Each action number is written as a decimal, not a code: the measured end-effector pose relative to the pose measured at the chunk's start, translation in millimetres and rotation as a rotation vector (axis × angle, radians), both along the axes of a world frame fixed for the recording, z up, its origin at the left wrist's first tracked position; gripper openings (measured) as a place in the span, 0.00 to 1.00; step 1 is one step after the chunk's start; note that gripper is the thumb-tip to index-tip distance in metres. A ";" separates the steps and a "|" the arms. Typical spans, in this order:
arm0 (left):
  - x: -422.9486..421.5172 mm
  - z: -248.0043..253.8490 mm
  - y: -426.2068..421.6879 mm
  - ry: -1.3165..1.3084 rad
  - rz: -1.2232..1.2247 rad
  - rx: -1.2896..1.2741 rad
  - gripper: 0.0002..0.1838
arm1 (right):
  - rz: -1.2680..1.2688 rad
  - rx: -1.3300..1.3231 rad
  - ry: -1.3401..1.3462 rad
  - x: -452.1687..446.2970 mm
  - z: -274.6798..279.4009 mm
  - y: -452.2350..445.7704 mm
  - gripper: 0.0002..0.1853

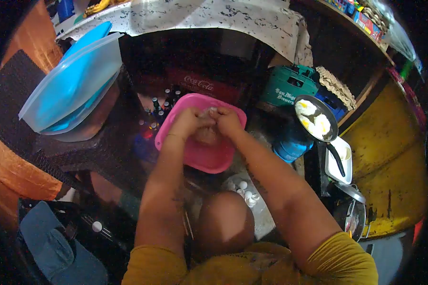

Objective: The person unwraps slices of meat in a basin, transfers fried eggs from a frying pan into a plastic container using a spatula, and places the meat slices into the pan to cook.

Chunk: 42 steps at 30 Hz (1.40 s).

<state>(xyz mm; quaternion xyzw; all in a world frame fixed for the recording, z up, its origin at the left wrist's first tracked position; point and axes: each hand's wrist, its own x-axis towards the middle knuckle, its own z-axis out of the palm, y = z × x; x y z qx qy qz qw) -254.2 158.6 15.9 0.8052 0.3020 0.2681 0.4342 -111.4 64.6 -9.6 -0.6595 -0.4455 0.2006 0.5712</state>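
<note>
Both my hands are over a pink plastic basin (pixel 205 161). My left hand (pixel 189 122) and my right hand (pixel 227 120) meet near its middle, fingers closed at the top of what looks like a thin clear plastic bag (pixel 207 135). Something pale brown shows in the bag, too blurred to name. The bag hangs low over the basin floor; I cannot tell if it touches. To the right, a black frying pan (pixel 316 118) with fried eggs rests above a blue container (pixel 292 145).
White eggshells (pixel 248 195) lie on the floor by my knee. Glass bottles (pixel 161 108) and a red Coca-Cola crate (pixel 199 83) stand behind the basin. A green crate (pixel 290 88) is back right. Large plastic tubs (pixel 76 85) lean at left; a white tray (pixel 340 161) is right.
</note>
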 end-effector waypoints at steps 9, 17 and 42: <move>4.8 18.6 -33.4 0.311 0.176 0.258 0.17 | -0.237 0.128 -0.216 -33.5 6.0 -11.9 0.11; 0.2 -4.4 -23.9 0.181 0.396 0.284 0.20 | -0.146 0.041 -0.228 -40.8 -5.8 -13.9 0.07; -7.8 -24.4 -43.0 0.181 0.392 0.416 0.16 | -0.080 0.082 -0.072 -65.6 24.3 -25.7 0.11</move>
